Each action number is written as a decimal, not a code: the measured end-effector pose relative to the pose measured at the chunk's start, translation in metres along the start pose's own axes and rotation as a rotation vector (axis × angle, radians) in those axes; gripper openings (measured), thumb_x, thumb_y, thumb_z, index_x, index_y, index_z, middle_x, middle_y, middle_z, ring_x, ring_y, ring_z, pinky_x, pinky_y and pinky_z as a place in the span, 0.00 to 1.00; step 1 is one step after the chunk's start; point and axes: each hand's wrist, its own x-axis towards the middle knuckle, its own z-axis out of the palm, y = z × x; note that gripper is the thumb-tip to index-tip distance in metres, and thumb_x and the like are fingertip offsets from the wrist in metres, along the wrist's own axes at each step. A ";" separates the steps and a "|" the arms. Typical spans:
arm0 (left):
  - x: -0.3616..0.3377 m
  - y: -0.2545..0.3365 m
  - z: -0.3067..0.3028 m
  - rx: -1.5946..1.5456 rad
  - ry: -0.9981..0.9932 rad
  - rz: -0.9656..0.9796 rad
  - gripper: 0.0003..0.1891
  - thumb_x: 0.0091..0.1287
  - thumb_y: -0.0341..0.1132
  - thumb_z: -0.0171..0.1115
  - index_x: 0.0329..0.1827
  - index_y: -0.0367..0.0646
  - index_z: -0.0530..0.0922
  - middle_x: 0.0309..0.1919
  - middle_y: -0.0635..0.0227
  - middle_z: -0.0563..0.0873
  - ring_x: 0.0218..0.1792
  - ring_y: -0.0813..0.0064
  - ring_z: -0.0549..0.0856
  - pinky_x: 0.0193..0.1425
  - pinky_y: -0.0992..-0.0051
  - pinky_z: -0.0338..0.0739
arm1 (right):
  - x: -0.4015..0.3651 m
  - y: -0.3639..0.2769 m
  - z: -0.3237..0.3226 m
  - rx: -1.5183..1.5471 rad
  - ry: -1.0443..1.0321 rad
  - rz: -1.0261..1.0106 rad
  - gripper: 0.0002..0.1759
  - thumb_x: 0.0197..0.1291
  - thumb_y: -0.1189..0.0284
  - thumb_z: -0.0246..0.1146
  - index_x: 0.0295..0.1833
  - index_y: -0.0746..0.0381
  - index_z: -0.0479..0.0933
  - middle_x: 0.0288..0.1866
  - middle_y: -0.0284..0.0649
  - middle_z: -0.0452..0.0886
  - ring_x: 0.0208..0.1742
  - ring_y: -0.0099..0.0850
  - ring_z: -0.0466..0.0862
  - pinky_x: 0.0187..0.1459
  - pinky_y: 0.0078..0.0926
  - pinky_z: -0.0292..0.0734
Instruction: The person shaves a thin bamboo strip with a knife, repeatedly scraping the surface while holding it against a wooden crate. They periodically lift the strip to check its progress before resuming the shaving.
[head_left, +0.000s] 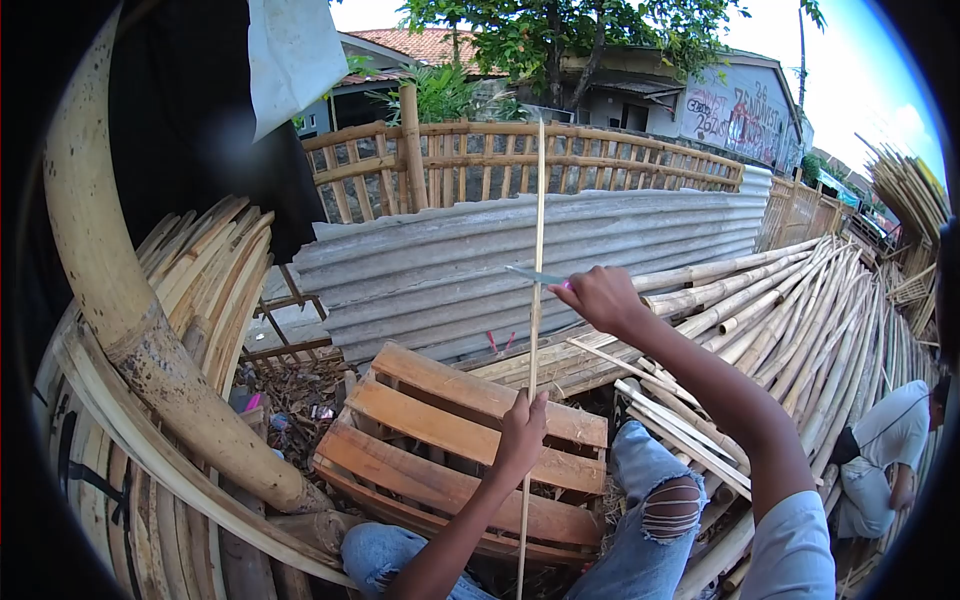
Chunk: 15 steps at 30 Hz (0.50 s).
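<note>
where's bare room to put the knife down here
The wooden pallet slats are bare, bordered by the corrugated sheet behind and the left hand. Crowded: bamboo poles at right, litter left of the pallet.

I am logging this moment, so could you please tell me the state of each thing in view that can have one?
strip: upright, gripped low by the left hand.
knife: held in the right hand, blade across the strip.
pallet: lying on the ground, slats up.
poles: stacked lying down.
jeans: torn at the knee.
co-worker: bent over at the right.
</note>
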 end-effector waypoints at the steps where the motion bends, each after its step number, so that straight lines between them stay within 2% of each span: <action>1: -0.006 0.008 0.004 0.004 -0.003 0.003 0.19 0.74 0.47 0.47 0.39 0.36 0.68 0.13 0.70 0.67 0.13 0.80 0.67 0.17 0.73 0.61 | 0.000 0.002 -0.002 0.001 0.005 0.004 0.32 0.66 0.44 0.45 0.24 0.56 0.81 0.14 0.45 0.76 0.19 0.45 0.79 0.22 0.40 0.72; 3: -0.011 0.023 0.005 -0.263 -0.090 -0.064 0.13 0.74 0.46 0.46 0.37 0.47 0.63 0.16 0.82 0.57 0.13 0.91 0.57 0.14 0.86 0.48 | 0.003 0.002 -0.008 -0.021 -0.074 -0.010 0.32 0.66 0.44 0.45 0.25 0.57 0.81 0.14 0.45 0.76 0.19 0.46 0.78 0.22 0.41 0.72; 5: -0.011 0.027 0.001 -0.298 -0.095 -0.106 0.13 0.74 0.47 0.46 0.36 0.49 0.62 0.16 0.82 0.56 0.12 0.92 0.56 0.13 0.86 0.46 | -0.023 -0.016 0.003 -0.013 -0.117 -0.319 0.33 0.65 0.44 0.46 0.24 0.58 0.80 0.14 0.46 0.75 0.20 0.47 0.79 0.23 0.41 0.73; 7: -0.011 0.030 -0.002 -0.418 -0.156 -0.169 0.14 0.75 0.48 0.45 0.34 0.50 0.61 0.16 0.82 0.57 0.12 0.91 0.56 0.13 0.86 0.47 | -0.029 -0.019 0.001 -0.044 -0.125 -0.434 0.33 0.65 0.43 0.46 0.24 0.58 0.80 0.14 0.46 0.76 0.20 0.48 0.79 0.24 0.41 0.74; 8: -0.012 0.032 -0.001 -0.430 -0.167 -0.176 0.15 0.75 0.49 0.44 0.33 0.50 0.60 0.17 0.81 0.57 0.12 0.91 0.55 0.13 0.86 0.46 | -0.018 -0.011 -0.005 -0.078 -0.117 -0.361 0.33 0.65 0.44 0.46 0.23 0.58 0.80 0.14 0.45 0.76 0.20 0.49 0.79 0.24 0.42 0.74; 9: -0.015 0.032 0.002 -0.431 -0.171 -0.185 0.15 0.75 0.49 0.44 0.33 0.50 0.60 0.17 0.81 0.57 0.12 0.91 0.55 0.13 0.86 0.46 | -0.004 -0.001 -0.008 0.008 -0.018 -0.150 0.33 0.65 0.44 0.47 0.22 0.59 0.79 0.14 0.45 0.75 0.20 0.49 0.78 0.23 0.41 0.72; 11: -0.017 0.034 0.005 -0.485 -0.244 -0.172 0.13 0.75 0.48 0.44 0.36 0.50 0.62 0.17 0.81 0.57 0.12 0.91 0.57 0.13 0.87 0.47 | 0.018 0.020 -0.028 0.035 0.044 0.009 0.33 0.65 0.45 0.47 0.21 0.60 0.78 0.14 0.47 0.74 0.20 0.49 0.77 0.24 0.42 0.71; 12: -0.017 0.035 0.004 -0.479 -0.246 -0.168 0.13 0.75 0.48 0.44 0.36 0.50 0.62 0.17 0.81 0.57 0.12 0.91 0.57 0.13 0.87 0.47 | 0.017 0.021 -0.026 0.130 0.061 -0.003 0.33 0.65 0.45 0.47 0.21 0.60 0.78 0.14 0.49 0.74 0.20 0.49 0.76 0.24 0.44 0.70; 13: -0.017 0.035 0.001 -0.480 -0.247 -0.166 0.14 0.75 0.48 0.44 0.35 0.50 0.61 0.17 0.81 0.58 0.12 0.91 0.57 0.13 0.87 0.47 | 0.009 0.011 -0.026 0.120 -0.014 -0.034 0.34 0.65 0.45 0.47 0.20 0.60 0.78 0.14 0.48 0.74 0.20 0.49 0.76 0.25 0.44 0.71; 15: -0.017 0.034 -0.004 -0.484 -0.246 -0.154 0.15 0.74 0.49 0.44 0.34 0.50 0.61 0.17 0.81 0.58 0.12 0.91 0.57 0.13 0.87 0.47 | -0.017 -0.009 -0.022 0.055 -0.063 -0.334 0.35 0.66 0.44 0.46 0.19 0.60 0.77 0.13 0.46 0.74 0.19 0.48 0.77 0.25 0.44 0.71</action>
